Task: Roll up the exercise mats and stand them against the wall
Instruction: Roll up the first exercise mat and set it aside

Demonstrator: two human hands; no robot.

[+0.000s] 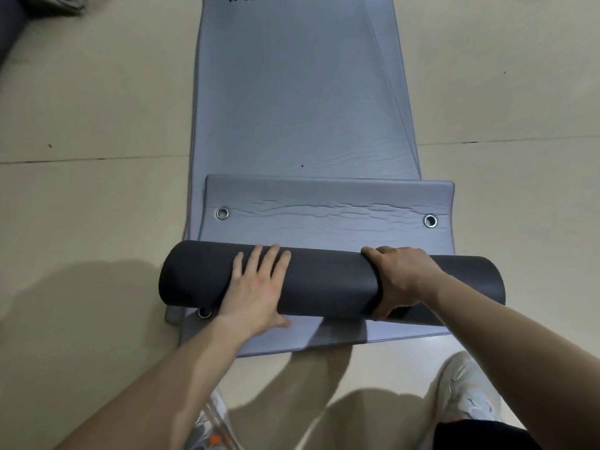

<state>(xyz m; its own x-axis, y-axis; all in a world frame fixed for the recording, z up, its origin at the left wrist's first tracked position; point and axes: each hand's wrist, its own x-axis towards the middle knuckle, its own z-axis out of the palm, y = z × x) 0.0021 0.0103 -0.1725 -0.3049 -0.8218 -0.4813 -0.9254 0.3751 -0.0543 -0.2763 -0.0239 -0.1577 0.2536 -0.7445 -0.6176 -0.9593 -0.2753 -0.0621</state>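
Observation:
A grey exercise mat (292, 92) lies flat on the floor and stretches away from me. Its near end is curled into a dark roll (328, 280) that lies across the mat. A short flap with two metal eyelets (328, 203) sticks out beyond the roll. My left hand (256, 287) rests flat on top of the roll, fingers spread. My right hand (399, 280) wraps over the roll, fingers on the far side and thumb underneath on the near side. A further grey mat edge (292, 339) shows beneath the roll, near my feet.
Beige tiled floor (97, 190) surrounds the mat on both sides. A dark object (13, 24) and some grey cloth (68, 3) sit at the top left corner. My shoes (467, 391) stand just behind the near mat edge.

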